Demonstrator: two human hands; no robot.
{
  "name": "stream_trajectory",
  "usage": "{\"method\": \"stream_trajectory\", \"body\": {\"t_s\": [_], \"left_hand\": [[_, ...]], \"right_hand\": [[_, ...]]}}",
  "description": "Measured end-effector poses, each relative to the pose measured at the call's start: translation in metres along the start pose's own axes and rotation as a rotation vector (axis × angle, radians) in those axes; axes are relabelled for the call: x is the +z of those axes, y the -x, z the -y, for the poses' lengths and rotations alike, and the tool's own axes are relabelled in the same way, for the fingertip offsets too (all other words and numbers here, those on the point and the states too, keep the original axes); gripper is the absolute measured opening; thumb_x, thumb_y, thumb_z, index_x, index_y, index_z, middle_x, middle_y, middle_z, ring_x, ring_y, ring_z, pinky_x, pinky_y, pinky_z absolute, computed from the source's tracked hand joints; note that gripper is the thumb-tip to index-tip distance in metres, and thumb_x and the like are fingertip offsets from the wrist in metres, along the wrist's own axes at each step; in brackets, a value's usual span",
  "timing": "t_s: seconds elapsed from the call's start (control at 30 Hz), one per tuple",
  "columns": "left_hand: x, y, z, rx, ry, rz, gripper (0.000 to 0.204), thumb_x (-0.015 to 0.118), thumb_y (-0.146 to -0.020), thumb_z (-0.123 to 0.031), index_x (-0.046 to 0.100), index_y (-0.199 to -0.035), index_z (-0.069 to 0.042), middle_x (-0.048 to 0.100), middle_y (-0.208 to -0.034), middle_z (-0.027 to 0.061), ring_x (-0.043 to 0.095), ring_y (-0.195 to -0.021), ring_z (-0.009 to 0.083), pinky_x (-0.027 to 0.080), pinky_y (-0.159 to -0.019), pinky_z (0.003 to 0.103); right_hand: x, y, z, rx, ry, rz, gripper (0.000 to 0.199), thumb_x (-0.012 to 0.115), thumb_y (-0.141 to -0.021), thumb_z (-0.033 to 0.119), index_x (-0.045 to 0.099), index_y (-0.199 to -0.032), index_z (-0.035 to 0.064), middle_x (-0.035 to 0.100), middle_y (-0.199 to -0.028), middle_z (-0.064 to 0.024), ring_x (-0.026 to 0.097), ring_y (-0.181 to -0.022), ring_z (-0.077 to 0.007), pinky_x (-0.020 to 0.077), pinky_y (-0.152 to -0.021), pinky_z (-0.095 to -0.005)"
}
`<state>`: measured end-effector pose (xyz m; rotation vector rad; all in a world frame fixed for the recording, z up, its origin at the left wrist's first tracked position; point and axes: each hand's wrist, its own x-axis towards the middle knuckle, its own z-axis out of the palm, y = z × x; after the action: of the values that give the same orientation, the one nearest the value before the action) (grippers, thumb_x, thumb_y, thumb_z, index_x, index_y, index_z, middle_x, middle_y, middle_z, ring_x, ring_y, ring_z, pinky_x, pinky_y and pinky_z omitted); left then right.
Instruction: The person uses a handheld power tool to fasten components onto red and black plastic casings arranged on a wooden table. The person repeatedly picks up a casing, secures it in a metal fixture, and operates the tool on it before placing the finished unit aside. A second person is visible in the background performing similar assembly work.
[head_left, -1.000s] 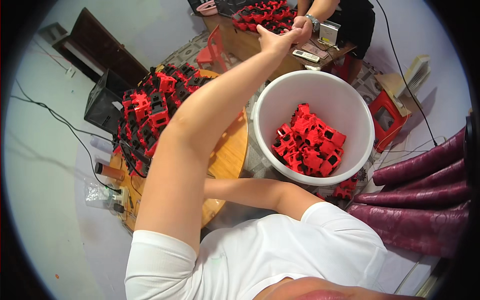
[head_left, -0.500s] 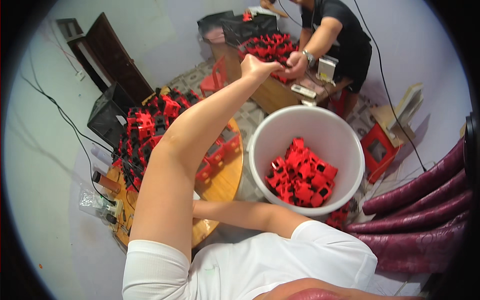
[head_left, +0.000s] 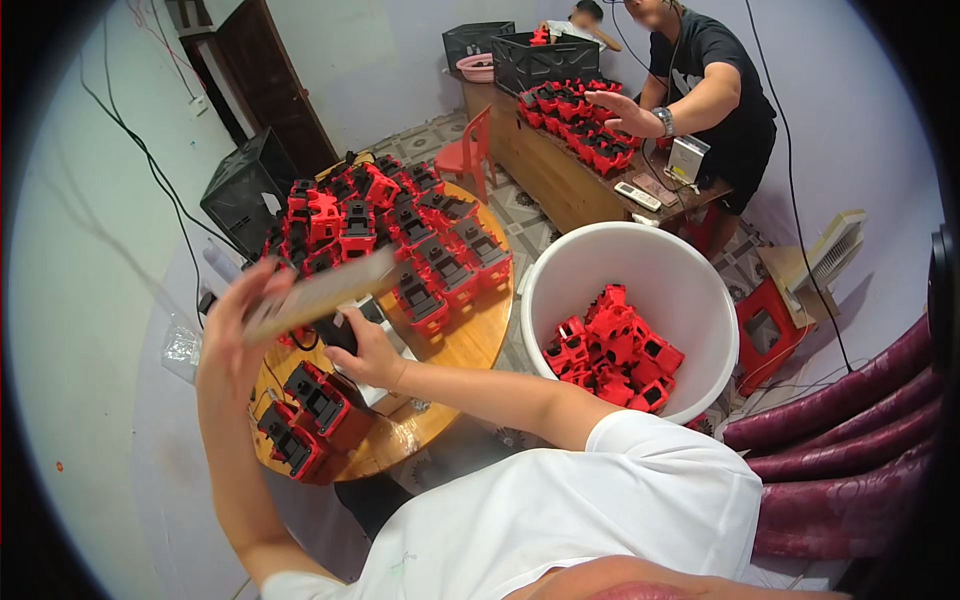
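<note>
At the left, my left hand (head_left: 238,325) is raised and holds a long, flat, pale strip-like thing (head_left: 320,293). Motion smears the strip, so its kind does not show. Below its far end, my right hand (head_left: 370,352) is closed round a black object (head_left: 337,332) beside a white box-like thing (head_left: 385,340) on the round wooden table (head_left: 410,445). Two red-and-black plastic housings (head_left: 318,395) stand near my left arm. Many more of these housings (head_left: 440,265) are piled and lined up on the table's far part.
A white tub (head_left: 530,290) right of the table holds red parts (head_left: 620,345). Behind it, a co-worker (head_left: 715,100) stands at a wooden desk (head_left: 540,150), one hand out; another person sits farther back. A red chair (head_left: 467,150), black crate (head_left: 255,195) and hanging cables surround the table.
My left hand has drawn back from the co-worker's hand to above the table, with the pale strip in it. The view has shifted, uncovering my right hand and the housings.
</note>
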<state>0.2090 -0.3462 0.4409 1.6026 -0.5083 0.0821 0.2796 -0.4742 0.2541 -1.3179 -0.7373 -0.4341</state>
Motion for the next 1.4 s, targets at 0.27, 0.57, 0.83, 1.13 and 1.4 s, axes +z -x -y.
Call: {"method": "stream_trajectory", "body": {"t_s": [0.27, 0.57, 0.83, 1.13, 1.4], "left_hand": [[-0.090, 0.250, 0.028, -0.308, -0.041, -0.344, 0.115, 0.085, -0.057, -0.059, 0.039, -0.138, 0.008, 0.059, -0.122, 0.0183, 0.057, -0.116, 0.0239, 0.043, -0.101, 0.034], [-0.133, 0.378, 0.175, -0.932, 0.395, 0.388, 0.094, 0.090, -0.064, -0.025, 0.040, -0.139, 0.002, 0.056, -0.128, 0.0150, 0.052, -0.121, 0.0228, 0.041, -0.103, 0.034], [-0.117, 0.362, 0.237, -0.809, 0.534, 0.449, 0.091, 0.086, -0.067, -0.037, 0.043, -0.137, 0.001, 0.053, -0.133, 0.0149, 0.049, -0.125, 0.0239, 0.039, -0.105, 0.036], [-0.062, 0.434, 0.256, -0.328, 1.192, -0.390, 0.072, 0.044, -0.095, -0.054, 0.040, -0.136, 0.005, 0.042, -0.139, 0.0312, 0.043, -0.130, 0.0441, 0.041, -0.102, 0.059], [-0.032, 0.428, 0.241, -0.434, 1.128, -0.987, 0.089, 0.031, -0.092, -0.069, 0.040, -0.138, 0.007, 0.041, -0.140, 0.0317, 0.041, -0.131, 0.0443, 0.038, -0.105, 0.057]], "right_hand": [[0.007, -0.005, 0.010, 0.083, -0.008, -0.078, 0.036, 0.069, -0.080, 0.015, 0.048, -0.107, 0.0047, 0.057, -0.087, -0.0152, 0.058, -0.077, -0.0275, 0.0476, -0.071, -0.0368], [0.025, -0.005, -0.016, 0.100, -0.088, -0.067, 0.023, 0.062, -0.091, 0.009, 0.046, -0.106, 0.0037, 0.058, -0.074, -0.0019, 0.053, -0.062, -0.0073, 0.0453, -0.055, -0.0243], [0.020, -0.014, -0.017, 0.029, -0.107, -0.013, 0.027, 0.061, -0.094, 0.019, 0.042, -0.102, 0.0020, 0.059, -0.073, -0.0054, 0.058, -0.058, -0.0116, 0.0474, -0.054, -0.0244], [0.023, -0.026, -0.041, 0.022, -0.073, 0.079, 0.044, 0.066, -0.091, 0.032, 0.042, -0.100, -0.0041, 0.061, -0.070, -0.0137, 0.061, -0.052, -0.0212, 0.0542, -0.049, -0.0325], [0.022, -0.031, -0.040, 0.011, 0.095, 0.097, 0.052, 0.058, -0.091, 0.036, 0.041, -0.104, -0.0112, 0.060, -0.075, -0.0222, 0.062, -0.054, -0.0255, 0.0563, -0.048, -0.0343]]}}
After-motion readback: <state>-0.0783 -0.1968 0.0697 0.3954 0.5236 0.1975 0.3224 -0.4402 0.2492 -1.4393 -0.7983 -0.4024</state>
